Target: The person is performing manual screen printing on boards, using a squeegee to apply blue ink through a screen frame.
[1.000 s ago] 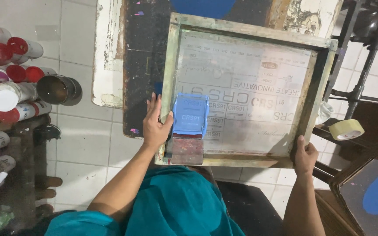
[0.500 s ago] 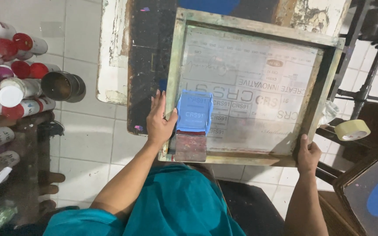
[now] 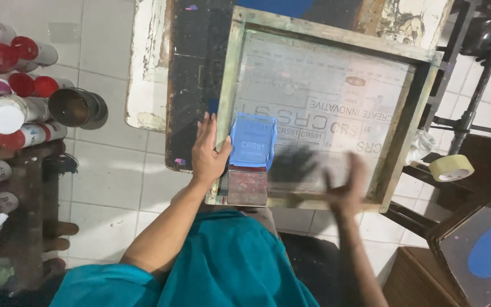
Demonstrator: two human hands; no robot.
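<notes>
Wooden printing frame (image 3: 231, 102) with pale mesh and mirrored lettering lies on the dark tabletop (image 3: 191, 85). A blue-smeared squeegee (image 3: 251, 150) sits inside at its near left corner. Left hand (image 3: 208, 153) lies flat on the frame's left rail, fingers spread, gripping nothing. Right hand (image 3: 345, 185) over the near rail is blurred; cannot tell its grip. Tape roll (image 3: 452, 167) at right.
</notes>
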